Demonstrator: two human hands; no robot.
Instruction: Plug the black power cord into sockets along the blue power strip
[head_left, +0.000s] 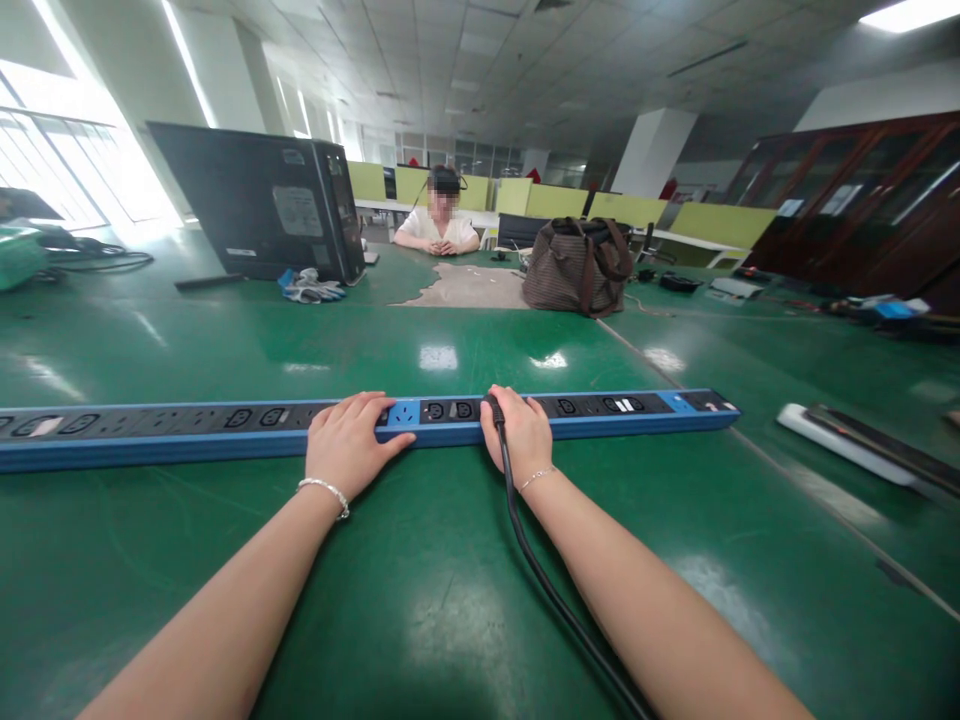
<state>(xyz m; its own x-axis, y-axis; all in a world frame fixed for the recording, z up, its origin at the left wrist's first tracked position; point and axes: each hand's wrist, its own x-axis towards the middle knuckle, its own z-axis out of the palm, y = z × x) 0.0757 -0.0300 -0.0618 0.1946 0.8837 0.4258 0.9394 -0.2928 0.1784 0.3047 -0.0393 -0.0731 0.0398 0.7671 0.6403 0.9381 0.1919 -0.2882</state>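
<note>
A long blue and black power strip (630, 430) with rows of sockets lies across the green table in the head view. My left hand (354, 440) is closed around it left of the middle, fingers over the top and thumb along the near side. To the right, my right hand (523, 432) grips the plug (493, 408) of a black power cord (536, 560) against the strip's sockets. Whether the plug is fully seated I cannot tell, since my fingers cover part of it. The cord runs down past my right forearm and leaves at the bottom edge.
Behind the strip stand a black computer case (255, 205), a pair of gloves (311, 287) and a brown bag (577, 265). A person (439, 225) sits across the table with hands together. A white and black bar (862, 445) lies at the right. Cables (97, 255) lie far left.
</note>
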